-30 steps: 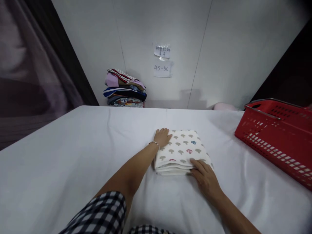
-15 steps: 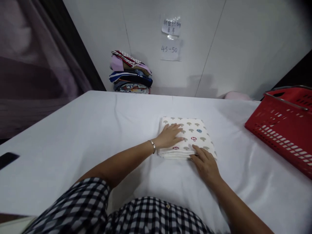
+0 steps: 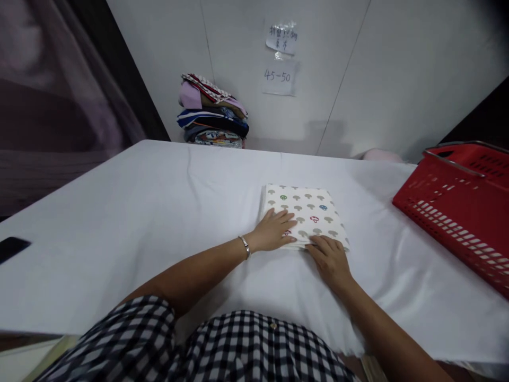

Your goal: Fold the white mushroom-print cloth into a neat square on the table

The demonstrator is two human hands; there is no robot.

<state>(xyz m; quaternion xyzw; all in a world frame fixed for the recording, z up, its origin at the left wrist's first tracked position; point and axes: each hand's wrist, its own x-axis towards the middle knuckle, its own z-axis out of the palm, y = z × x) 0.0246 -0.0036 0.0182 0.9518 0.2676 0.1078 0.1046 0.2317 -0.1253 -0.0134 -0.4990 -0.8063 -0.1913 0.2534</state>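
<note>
A white cloth (image 3: pixel 306 209) printed with mushrooms lies folded into a thick, flat rectangle in front of me. Most of the mushrooms are grey-beige, with a few in red, blue and green. Across its near left part rests my left hand (image 3: pixel 273 229), palm down with the fingers spread. My right hand (image 3: pixel 329 260) touches the near right edge, fingertips lying on top of the cloth. The thumb side of the right hand is at the folded layers along the near edge. Both palms are hidden from view.
A white sheet covers the table (image 3: pixel 199 201). To the right stands a red basket (image 3: pixel 457 207) with a metal handle. Folded fabrics (image 3: pixel 214 114) are piled beyond the far edge, by the wall. At the far left lies a dark flat object (image 3: pixel 14 248), and paper notes (image 3: pixel 279 77) hang on the wall.
My left hand has slid toward the near edge of the cloth, uncovering a green mushroom. The right hand stays at the near right edge. The whole view has shifted slightly.
</note>
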